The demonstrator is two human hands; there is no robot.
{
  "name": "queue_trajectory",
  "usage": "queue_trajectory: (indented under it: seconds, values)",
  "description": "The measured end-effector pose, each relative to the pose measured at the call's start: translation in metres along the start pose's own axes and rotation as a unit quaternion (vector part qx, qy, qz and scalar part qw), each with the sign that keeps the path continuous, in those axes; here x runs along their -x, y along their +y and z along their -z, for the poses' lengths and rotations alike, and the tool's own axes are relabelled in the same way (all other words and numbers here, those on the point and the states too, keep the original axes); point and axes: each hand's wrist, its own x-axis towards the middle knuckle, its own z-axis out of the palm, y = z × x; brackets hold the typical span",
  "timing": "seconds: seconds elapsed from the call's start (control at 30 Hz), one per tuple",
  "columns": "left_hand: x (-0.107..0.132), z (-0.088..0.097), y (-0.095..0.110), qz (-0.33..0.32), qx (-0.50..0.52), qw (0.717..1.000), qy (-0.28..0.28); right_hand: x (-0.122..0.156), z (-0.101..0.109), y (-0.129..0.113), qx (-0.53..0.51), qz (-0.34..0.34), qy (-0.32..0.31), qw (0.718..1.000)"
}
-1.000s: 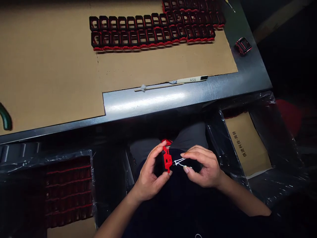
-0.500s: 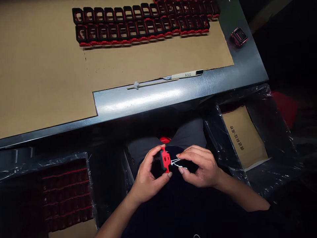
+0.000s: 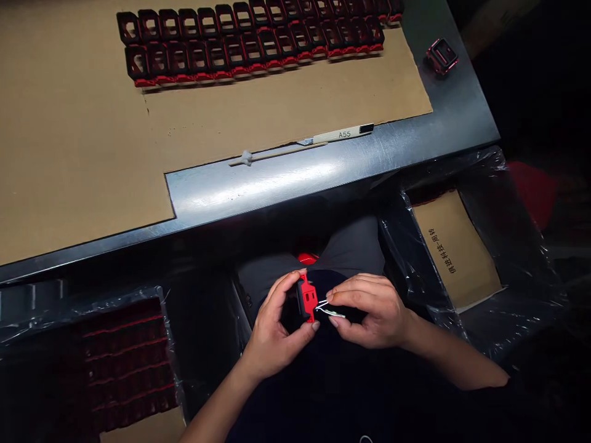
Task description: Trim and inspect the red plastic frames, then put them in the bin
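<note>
A small red and black plastic part [image 3: 309,298] sits upright between the thumb and fingers of my left hand [image 3: 276,323]. Its red face with small slots is turned toward my right hand [image 3: 369,311]. Thumb and fingers of that hand are closed around a thin, whitish forked piece [image 3: 330,311], whose kind I cannot make out. One prong runs to my fingertips, the other to my thumb, and the narrow end meets the side of the red face. Whether that end goes into the part is too small to tell.
Rows of similar red and black parts [image 3: 252,52] stand on cardboard [image 3: 92,129] over a metal table. One lone part [image 3: 442,56] is at the right. A knife marked A55 [image 3: 341,133] and a stick with white fluff [image 3: 277,152] lie near the edge. Lined bins [image 3: 455,246] flank my lap.
The table and its contents have shifted slightly left and up in view. My right fingers have moved a little closer to the part, which stays in my left hand.
</note>
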Motion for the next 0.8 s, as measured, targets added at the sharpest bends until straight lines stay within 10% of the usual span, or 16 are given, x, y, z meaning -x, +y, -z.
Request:
queue_trajectory:
  seconds: [0.8]
  values:
    - [-0.0048,-0.0002,0.0048,-0.074,-0.013,0.997,-0.021,0.0051,0.0009,0.0068,-0.007,0.063,-0.036,0.997]
